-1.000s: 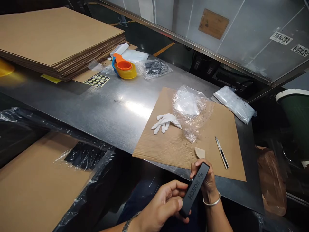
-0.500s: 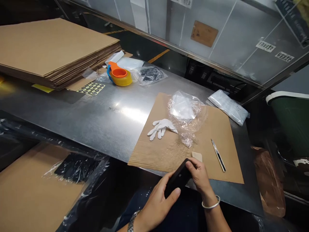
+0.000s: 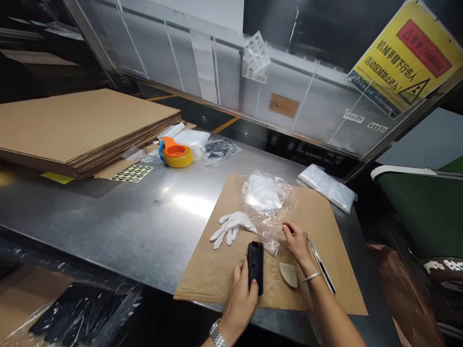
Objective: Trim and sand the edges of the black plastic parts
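Note:
My left hand [image 3: 241, 295] grips a narrow black bar-shaped part [image 3: 255, 266], holding it down on the brown cardboard sheet [image 3: 213, 274]. My right hand [image 3: 295, 239] reaches forward, its fingers pinched at the edge of a crumpled clear plastic bag [image 3: 268, 202] with white material inside. A white glove [image 3: 231, 226] lies left of the bag. A small beige wedge-shaped piece [image 3: 288, 274] rests between my wrists. A slim black-and-silver pen-like tool [image 3: 321, 265] lies just right of my right wrist.
Steel table [image 3: 137, 221] with a stack of cardboard sheets [image 3: 79, 126] at the far left, a yellow-orange tape dispenser [image 3: 176, 153], a sheet of round black stickers [image 3: 131, 173], bagged black parts [image 3: 217, 149] and a white bag [image 3: 327, 187]. Green bin [image 3: 423, 207] at right.
The black part moved from in front of my body onto the cardboard, now in my left hand alone. My right hand let go and reached to the plastic bag. The view tilted upward.

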Tool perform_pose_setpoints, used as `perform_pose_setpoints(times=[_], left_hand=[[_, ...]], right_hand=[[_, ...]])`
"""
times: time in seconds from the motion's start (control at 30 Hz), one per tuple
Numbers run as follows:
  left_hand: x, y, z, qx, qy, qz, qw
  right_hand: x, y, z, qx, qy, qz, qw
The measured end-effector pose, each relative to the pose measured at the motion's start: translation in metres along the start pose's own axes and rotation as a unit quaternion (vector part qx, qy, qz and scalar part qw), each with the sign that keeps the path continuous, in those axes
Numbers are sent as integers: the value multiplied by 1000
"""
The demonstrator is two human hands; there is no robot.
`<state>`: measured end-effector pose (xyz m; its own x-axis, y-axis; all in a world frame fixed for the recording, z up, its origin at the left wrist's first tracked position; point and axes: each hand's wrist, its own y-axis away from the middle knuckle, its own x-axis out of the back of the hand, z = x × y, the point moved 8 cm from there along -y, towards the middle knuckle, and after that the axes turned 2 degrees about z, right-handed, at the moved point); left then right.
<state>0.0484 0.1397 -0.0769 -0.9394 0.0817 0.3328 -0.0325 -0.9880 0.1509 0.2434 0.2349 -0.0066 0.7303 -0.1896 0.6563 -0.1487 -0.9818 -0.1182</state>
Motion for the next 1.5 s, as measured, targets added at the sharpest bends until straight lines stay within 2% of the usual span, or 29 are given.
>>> perform_pose_setpoints(times=[0.07, 0.13, 0.27, 0.37, 0.47, 0.53, 0.63, 0.73, 0.8, 0.87, 0.93, 1.0, 1.07, 1.17, 1.33, 1.5], left_hand=[[-5, 3, -2, 4, -45, -20, 999], [-7, 5, -2, -22, -112, -37, 993], [3, 2, 1, -92, -203, -4, 975], [9, -4, -1, -110, -178, 3, 978], [20, -9, 3, -120, -89, 54, 987], [29, -13, 11, -112, -21, 88, 990], [39, -23, 36, -107, 35, 92, 989], [45, -34, 79, -176, 22, 68, 982], [45, -42, 101, -204, 35, 34, 978], [37, -50, 108, -169, 98, -42, 980], [26, -51, 107, -120, 153, -117, 974], [24, -48, 103, -90, 178, -136, 970], [30, -44, 97, -76, 189, -109, 973], [40, -38, 87, -61, 197, -69, 976], [50, -31, 74, -54, 179, -30, 982], [75, -11, 67, -71, 133, 120, 981]], right_hand=[[-14, -32, -4, 16, 37, -18, 999], [-32, -57, -8, 30, 65, -46, 996], [-64, -80, -14, 47, 86, -102, 990], [-72, -83, -12, 46, 66, -122, 989], [-62, -81, -7, 32, 17, -118, 992], [-50, -75, -7, 19, -27, -111, 993], [-35, -53, -18, 5, -104, -127, 987], [-27, -16, -42, -7, -177, -188, 966], [-26, 8, -61, -16, -214, -239, 947], [-22, 23, -74, -28, -243, -265, 933], [-16, 30, -79, -45, -269, -256, 927], [-11, 34, -77, -64, -293, -230, 926], [-10, 41, -72, -78, -312, -217, 922], [-17, 60, -69, -84, -320, -230, 915], [-26, 83, -66, -82, -294, -225, 925], [-26, 86, -70, -64, -259, -194, 944]])
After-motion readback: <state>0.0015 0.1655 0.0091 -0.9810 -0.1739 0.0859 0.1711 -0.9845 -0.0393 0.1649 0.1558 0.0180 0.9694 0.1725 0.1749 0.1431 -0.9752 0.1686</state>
